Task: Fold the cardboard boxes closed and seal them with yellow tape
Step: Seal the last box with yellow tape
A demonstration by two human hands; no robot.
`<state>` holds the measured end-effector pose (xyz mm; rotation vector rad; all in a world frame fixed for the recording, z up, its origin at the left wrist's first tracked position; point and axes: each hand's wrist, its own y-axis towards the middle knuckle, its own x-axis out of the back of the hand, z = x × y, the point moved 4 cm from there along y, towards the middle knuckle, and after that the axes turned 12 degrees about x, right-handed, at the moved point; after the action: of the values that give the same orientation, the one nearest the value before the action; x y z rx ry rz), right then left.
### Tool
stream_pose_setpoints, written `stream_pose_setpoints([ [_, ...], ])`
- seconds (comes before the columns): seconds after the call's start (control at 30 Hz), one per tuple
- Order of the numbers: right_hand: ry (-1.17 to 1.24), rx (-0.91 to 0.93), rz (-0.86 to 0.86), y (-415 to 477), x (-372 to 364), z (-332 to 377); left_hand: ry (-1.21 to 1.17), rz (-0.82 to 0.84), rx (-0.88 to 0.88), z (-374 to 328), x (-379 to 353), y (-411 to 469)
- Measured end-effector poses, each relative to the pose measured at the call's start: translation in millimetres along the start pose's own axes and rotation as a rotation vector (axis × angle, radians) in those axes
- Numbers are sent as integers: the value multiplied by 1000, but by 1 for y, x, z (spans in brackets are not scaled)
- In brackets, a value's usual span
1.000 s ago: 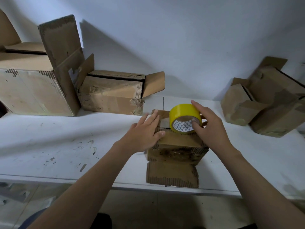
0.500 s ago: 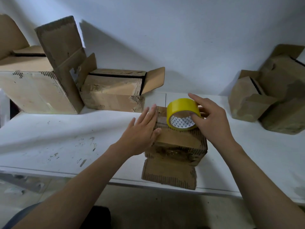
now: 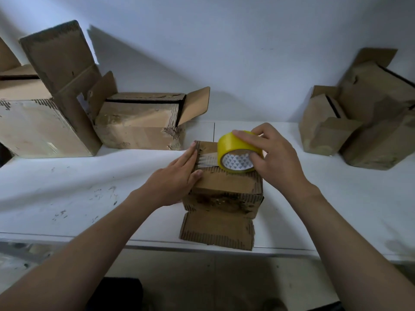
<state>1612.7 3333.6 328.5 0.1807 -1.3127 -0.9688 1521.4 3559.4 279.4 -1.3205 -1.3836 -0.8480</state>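
1. Our small box (image 3: 224, 182) sits near the front edge of the counter (image 3: 89, 176). Our left grip (image 3: 177, 178) is released and flat, its straight fingers pressing the box's left edge. Our right grip (image 3: 276, 162) clasps the yellow tape roll (image 3: 229, 142), which rests on the box top.
2. A short strip (image 3: 207, 159) runs from the roll to our left fingers. We cannot tell whether its end is stuck down beneath them. If it is not, drawing the roll rightward would likely peel it free.
3. The box looks light and worn. We judge that a firm pull could drag or tip it, since only the left grip's pressure anchors it.
4. If the roll tilts as it travels, the strip may wrinkle or wander off the seam and leave a gap.
5. The front flap (image 3: 215, 230) lies open toward us on the counter. Taping across the top first could leave that side unsealed, or catch the flap awkwardly.
6. The strip's sticky side may cling to our left fingers when they lift.
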Motion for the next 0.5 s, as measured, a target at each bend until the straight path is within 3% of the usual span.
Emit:
stream_pose_setpoints([
  [0.5,-248,62,185,-2,43,2,116,-23,41,-4,5,-2],
])
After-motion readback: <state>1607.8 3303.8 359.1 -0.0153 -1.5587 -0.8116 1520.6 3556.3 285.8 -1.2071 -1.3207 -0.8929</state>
